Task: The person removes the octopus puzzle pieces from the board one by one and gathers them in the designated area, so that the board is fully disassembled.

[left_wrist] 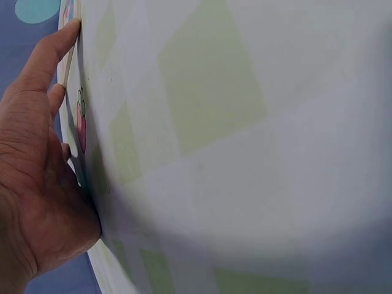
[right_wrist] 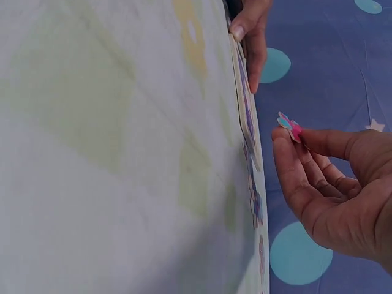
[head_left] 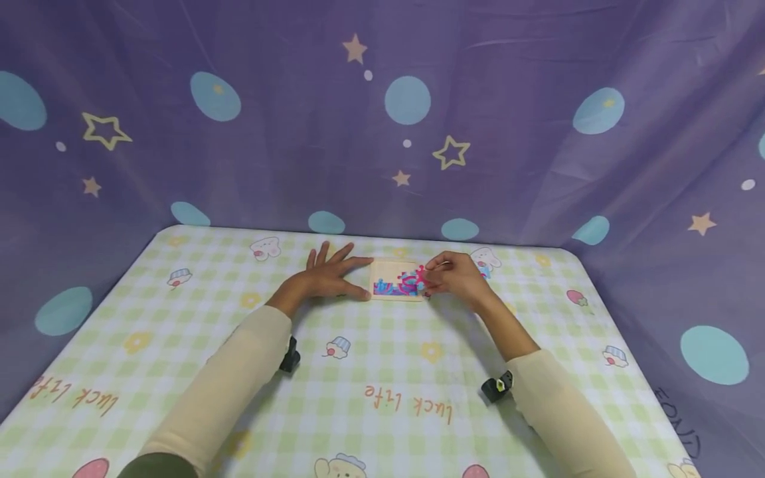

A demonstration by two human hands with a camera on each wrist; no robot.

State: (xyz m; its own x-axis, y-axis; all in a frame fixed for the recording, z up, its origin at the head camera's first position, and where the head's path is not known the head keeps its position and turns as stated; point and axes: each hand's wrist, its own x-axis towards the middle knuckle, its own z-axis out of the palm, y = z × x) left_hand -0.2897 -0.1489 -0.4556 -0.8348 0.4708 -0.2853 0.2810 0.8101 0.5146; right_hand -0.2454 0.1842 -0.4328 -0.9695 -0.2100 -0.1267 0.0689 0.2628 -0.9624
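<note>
The left hand [head_left: 327,279] is resting on the cloth with its fingers straight and apart, thumb and forefinger touching the near side of a thin, rectangular tray [head_left: 385,271] of pale, wood-like material. That tray is lying flat between the hands, just beside the left fingertips. Inside it, on the side toward the person, knobbed fitted pieces [head_left: 391,289] are forming a glossy-looking blue, purple and pink patch. The right hand [right_wrist: 340,190] is pinching a flat, lobed jigsaw piece [right_wrist: 290,127], pink and turquoise, between thumb and fingers above the tray's right end. Below the right hand, thin loose pieces [right_wrist: 254,199] are lying on the checked tablecloth [head_left: 382,358]. Beyond both hands, a softly creased purple curtain [head_left: 287,153] is hanging.
</note>
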